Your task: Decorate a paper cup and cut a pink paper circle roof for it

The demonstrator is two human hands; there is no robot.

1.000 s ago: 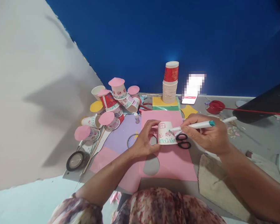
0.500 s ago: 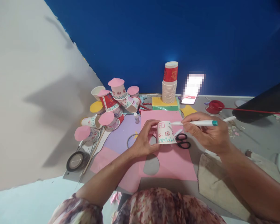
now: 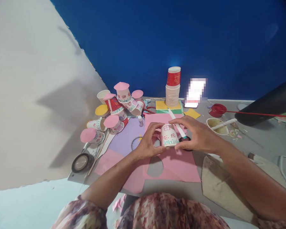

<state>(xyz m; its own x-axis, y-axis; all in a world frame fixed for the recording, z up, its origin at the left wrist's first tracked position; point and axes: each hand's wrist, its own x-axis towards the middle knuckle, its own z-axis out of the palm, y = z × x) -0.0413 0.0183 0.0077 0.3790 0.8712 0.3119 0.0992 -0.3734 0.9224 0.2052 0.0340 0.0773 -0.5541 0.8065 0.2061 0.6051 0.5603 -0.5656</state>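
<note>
A white paper cup [image 3: 169, 135], upside down, bears a pink window, red flowers and green grass marks. My left hand [image 3: 149, 143] grips its left side between thumb and fingers. At the cup's right, my right hand [image 3: 196, 135] holds a white marker [image 3: 177, 123] under its fingers, tip pointing up and away, while its thumb is by the cup's lower edge. Pink paper [image 3: 171, 168] with a round hole lies beneath. Black-handled scissors [image 3: 186, 143] are partly hidden behind my right hand.
Decorated cups with pink paper tops [image 3: 112, 121] crowd the left. Behind stand stacked cups [image 3: 173, 95] and a bright phone [image 3: 194, 92]. To the right are a red tape roll [image 3: 217, 110], a bowl [image 3: 220, 129] and a dark cylinder [image 3: 264, 101]. Black tape [image 3: 81, 163] lies at left.
My right hand has moved closer to the cup and now touches it. The marker has swung from nearly level, tip at the cup, to slanting away beyond it. The bowl has come into sight.
</note>
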